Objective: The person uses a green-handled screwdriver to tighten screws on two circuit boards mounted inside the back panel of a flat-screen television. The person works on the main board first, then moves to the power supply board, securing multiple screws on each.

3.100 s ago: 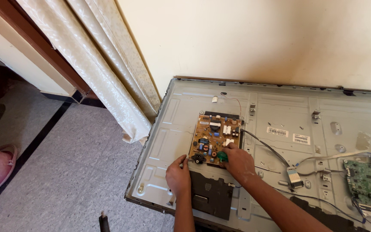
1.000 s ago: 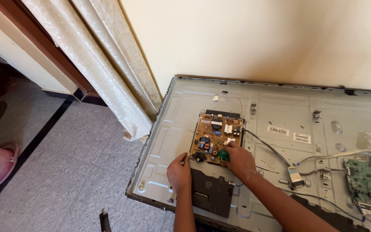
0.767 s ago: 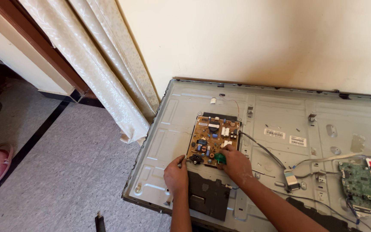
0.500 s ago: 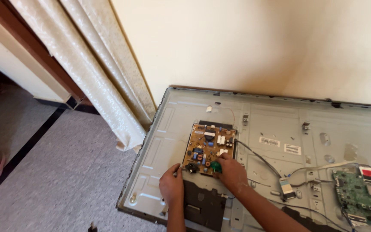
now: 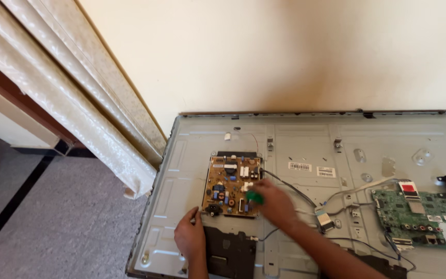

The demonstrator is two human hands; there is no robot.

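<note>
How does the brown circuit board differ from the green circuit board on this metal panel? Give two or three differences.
The brown circuit board sits left of centre, upright in shape, with the right hand over its edge. The green circuit board lies far right, wider than tall, with no hand near. Both lie flat on the grey metal panel with cables attached.

The widest open run lies across the upper and middle metal back panel (image 5: 305, 139) of the television, bare sheet steel between the brown power board (image 5: 232, 187) and the green main board (image 5: 420, 218). Black cables (image 5: 290, 187) and a flat ribbon connector (image 5: 324, 220) cross that gap lower down (low, but snaggable). The left hand (image 5: 190, 237) rests just below the power board's corner, beside the black speaker module (image 5: 230, 253). The cream curtain (image 5: 73, 108) crowds the panel's left edge; the wall (image 5: 285, 57) closes off the far side.
</note>
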